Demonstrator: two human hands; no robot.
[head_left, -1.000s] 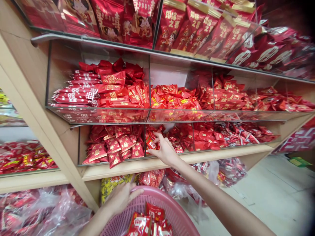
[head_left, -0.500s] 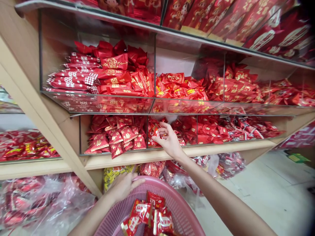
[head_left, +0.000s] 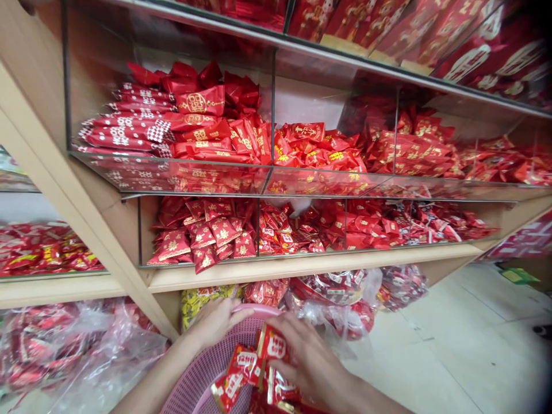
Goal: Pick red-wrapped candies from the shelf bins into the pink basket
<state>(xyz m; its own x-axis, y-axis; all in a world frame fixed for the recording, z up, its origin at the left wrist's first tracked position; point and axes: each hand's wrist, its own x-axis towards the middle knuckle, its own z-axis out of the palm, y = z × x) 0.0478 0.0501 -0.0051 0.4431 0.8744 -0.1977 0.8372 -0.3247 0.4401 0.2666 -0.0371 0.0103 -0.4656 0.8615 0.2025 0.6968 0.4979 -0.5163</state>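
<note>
At the lower middle, my left hand is closed on the rim of a pink plastic basket with perforated sides. Several small red packets with gold edges and white print, like this packet, lie inside it. Over the basket's right side is my right hand, somewhat blurred, its fingers and thumb bent around a red packet. Part of the basket's right side is hidden behind that hand. Beyond the basket, a low shelf compartment holds small red packets.
Clear dividers split the shelves, which hold many red packages. A wooden shelf edge runs above the basket. Beneath it are a yellow bag and clear plastic bags of red packets. A wooden post slants at left; tiled floor lies right.
My right hand has moved from the low shelf compartment down and back to the basket, with a red packet now between its fingers. My left hand stays on the rim.
</note>
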